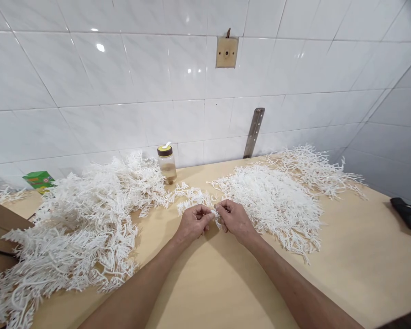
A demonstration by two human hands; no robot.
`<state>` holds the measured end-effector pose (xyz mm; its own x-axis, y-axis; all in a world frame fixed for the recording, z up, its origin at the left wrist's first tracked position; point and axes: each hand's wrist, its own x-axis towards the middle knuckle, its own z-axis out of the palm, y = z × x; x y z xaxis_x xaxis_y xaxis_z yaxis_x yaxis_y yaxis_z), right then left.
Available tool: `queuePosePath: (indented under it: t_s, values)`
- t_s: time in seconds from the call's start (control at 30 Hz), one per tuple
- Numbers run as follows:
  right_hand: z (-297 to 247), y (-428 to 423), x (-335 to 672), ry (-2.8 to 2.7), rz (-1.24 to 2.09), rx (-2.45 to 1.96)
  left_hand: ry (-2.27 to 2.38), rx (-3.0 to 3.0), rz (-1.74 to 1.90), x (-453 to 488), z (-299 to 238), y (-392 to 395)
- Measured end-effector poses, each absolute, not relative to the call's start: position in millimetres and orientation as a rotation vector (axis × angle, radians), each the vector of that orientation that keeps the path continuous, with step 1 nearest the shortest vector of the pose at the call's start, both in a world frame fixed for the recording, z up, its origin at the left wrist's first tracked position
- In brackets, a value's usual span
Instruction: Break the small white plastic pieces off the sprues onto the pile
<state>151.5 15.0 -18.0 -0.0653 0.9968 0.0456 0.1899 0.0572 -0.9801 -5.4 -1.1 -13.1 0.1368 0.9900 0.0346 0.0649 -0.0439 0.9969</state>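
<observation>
Between my two hands, above the wooden table [205, 274], is a small white branched plastic sprig [215, 213]. My left hand [195, 221] pinches it from the left with thumb and forefinger. From the other side my right hand [235, 219] has its fingers closed on the same sprig, with thin ends hanging below. A big loose heap of white sprigs [89, 214] spreads out to the left. Just beyond my hands lies a small cluster of sprigs [195, 196]. Right of my right hand is a flatter, denser pile of sprigs [281, 205].
A clear bottle [167, 167] with a dark and yellow lid stands near the tiled wall [140, 91]. A green box [39, 179] sits at the far left. More thin sprigs [315, 169] lie back right. A metal strip [254, 132] leans on the wall; a black object [409, 215] is far right.
</observation>
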Motion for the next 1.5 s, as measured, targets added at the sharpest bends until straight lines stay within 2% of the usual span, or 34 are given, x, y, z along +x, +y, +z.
queuePosePath:
  t_s: [0.2, 0.43, 0.67, 0.9, 1.2, 1.37, 1.5]
  values:
    - [-20.9, 15.8, 148.4, -1.458, 1.168, -1.288, 1.090, 1.331, 1.161, -8.2, -14.8, 1.4]
    - [-2.4, 14.8, 166.0, -1.665, 0.652, -1.224, 1.101, 1.422, 1.214, -3.7, -24.0, 5.6]
    - [-4.5, 12.6, 163.8, -1.858, 0.655, -1.226, 1.082, 1.425, 1.218, -5.7, -25.3, 6.2]
    - [-7.6, 13.0, 160.0, -1.943, 0.414, -1.121, 1.098, 1.343, 1.221, -5.9, -18.0, 2.7]
    - [-5.8, 7.3, 158.5, -1.849, 0.933, -1.246, 1.089, 1.337, 1.309, -5.7, -19.8, 4.7]
    - [-4.7, 7.6, 158.6, -1.755, 0.975, -1.164, 1.167, 1.305, 1.171, -6.8, -14.6, 1.4]
    - [-5.0, 7.9, 157.6, -1.775, 0.871, -1.111, 1.093, 1.272, 1.013, -9.1, -5.4, 0.6]
